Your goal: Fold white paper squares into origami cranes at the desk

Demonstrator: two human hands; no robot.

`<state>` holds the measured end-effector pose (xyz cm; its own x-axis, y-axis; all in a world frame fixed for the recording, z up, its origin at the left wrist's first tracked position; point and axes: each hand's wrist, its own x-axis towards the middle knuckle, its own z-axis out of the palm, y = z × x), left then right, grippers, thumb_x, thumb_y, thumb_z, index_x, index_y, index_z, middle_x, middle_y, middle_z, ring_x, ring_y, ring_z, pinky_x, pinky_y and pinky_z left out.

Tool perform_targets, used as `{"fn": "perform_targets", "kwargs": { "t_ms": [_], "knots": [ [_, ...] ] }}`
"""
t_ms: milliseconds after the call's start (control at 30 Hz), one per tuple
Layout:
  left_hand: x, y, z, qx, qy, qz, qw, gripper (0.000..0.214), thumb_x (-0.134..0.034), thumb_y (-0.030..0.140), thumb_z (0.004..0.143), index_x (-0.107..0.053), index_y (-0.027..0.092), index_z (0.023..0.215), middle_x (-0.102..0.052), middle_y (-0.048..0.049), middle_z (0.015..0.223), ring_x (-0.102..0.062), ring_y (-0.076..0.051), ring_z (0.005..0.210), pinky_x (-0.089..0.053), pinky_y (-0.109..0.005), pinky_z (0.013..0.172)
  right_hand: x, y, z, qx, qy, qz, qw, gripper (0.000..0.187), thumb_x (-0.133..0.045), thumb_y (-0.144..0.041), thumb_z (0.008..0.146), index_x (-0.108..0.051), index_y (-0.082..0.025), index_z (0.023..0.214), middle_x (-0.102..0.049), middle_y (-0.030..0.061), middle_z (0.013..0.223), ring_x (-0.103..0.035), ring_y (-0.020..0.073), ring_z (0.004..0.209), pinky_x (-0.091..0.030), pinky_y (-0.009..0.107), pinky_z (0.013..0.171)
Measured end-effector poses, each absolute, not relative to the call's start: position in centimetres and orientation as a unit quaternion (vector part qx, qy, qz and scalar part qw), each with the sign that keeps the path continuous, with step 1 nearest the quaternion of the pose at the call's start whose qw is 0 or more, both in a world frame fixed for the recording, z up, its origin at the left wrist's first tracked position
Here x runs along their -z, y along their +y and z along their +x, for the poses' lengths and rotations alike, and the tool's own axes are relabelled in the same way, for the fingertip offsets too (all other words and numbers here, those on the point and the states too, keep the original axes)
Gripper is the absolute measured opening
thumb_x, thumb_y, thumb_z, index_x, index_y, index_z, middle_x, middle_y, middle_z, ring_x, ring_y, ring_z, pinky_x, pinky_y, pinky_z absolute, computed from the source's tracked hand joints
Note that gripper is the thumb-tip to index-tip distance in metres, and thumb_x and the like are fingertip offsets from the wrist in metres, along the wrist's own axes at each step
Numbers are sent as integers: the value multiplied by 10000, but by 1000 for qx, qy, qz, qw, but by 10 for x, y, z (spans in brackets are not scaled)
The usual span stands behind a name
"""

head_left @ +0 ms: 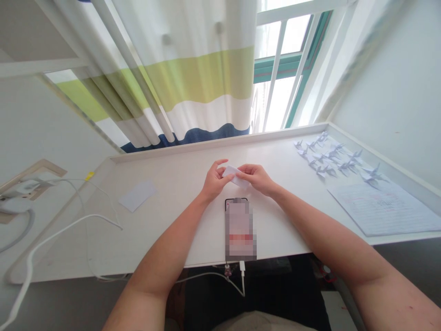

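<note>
Matt paper, smooth white desk

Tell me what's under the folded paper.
The folded paper is held above the white desk; a phone lies nearer the person. The left hand and right hand hide the desk directly beneath.

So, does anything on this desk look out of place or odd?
The phone looks oddly placed: it lies right at the front edge of the white desk, with a white charging cable hanging down from it, so it could easily be knocked off.
</note>
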<state>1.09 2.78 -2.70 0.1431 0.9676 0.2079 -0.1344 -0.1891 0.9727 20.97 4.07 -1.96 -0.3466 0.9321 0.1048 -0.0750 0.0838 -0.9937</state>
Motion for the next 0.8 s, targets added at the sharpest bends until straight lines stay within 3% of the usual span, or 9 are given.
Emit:
{"fn": "perform_targets", "kwargs": {
  "t_ms": [200, 400, 533, 800],
  "knots": [
    [34, 28, 15, -526, 416, 554, 494, 417, -916, 528, 764, -771, 152, 872, -769, -46, 822, -673, -155, 761, -518, -293, 747, 22, 40, 202, -589, -524, -363, 497, 546, -992, -630, 602, -692, -205, 768, -770, 22, 789, -668, 171, 720, -509, 313, 695],
    [30, 25, 12, -507, 405, 581, 492, 353, -916, 470, 774, -822, 159, 912, -812, -70, 888, -730, -208, 833, -566, -356, 834, 22, 41, 206, -554, -553, -370, 500, 537, -860, -720, 750, -799, -195, 845, -785, 55, 868, -685, 192, 813, -567, 348, 786],
    [27, 22, 14, -494, 388, 589, 508, 338, -912, 456, 780, -826, 162, 923, -828, -80, 925, -749, -221, 883, -583, -378, 889, 22, 43, 207, -538, -546, -376, 521, 565, -871, -748, 719, -818, -195, 821, -777, 56, 829, -673, 193, 792, -576, 355, 771],
    [31, 24, 15, -514, 426, 583, 464, 362, -852, 514, 835, -812, 154, 843, -787, -57, 799, -688, -175, 735, -549, -315, 746, 24, 41, 201, -540, -539, -372, 529, 555, -885, -734, 717, -809, -189, 789, -767, 50, 788, -665, 183, 745, -576, 350, 746]
  ]
}}
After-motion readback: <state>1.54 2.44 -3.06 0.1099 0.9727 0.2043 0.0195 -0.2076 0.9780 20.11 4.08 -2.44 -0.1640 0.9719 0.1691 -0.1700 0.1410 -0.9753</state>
